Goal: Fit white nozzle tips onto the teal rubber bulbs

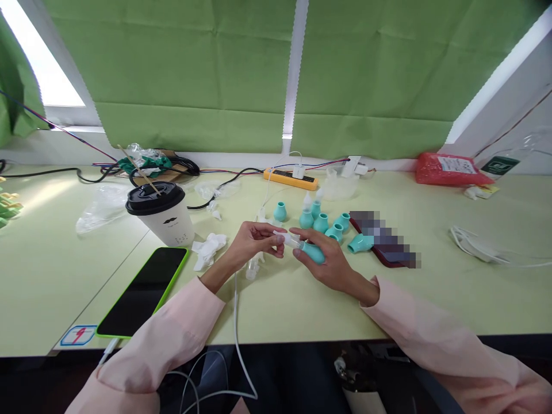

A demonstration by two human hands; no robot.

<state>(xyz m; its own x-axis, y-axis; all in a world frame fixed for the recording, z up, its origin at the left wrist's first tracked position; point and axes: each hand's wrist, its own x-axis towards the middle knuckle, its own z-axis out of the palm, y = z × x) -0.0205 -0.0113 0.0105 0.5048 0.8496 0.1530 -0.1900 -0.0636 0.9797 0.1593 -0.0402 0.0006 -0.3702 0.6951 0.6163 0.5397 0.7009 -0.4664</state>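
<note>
Both hands meet over the middle of the pale green table (284,310). My right hand (325,259) is closed round a teal bulb (313,253) with a clear tip pointing left. Between the thumb and fingers of my left hand (261,240) is a white translucent piece (281,234), touching or very near that tip. Just beyond the hands stand several teal bulbs (321,223), some with whitish tips. Another teal bulb (360,243) lies on its side at the right. Clear plastic parts (252,268) lie below my left hand.
A lidded paper cup (170,221) and a green-edged phone (144,290) are at the left, near crumpled tissue (209,250). A dark red-edged phone (383,241) lies right of the bulbs. Behind are an orange power strip (290,179) and a red package (451,169).
</note>
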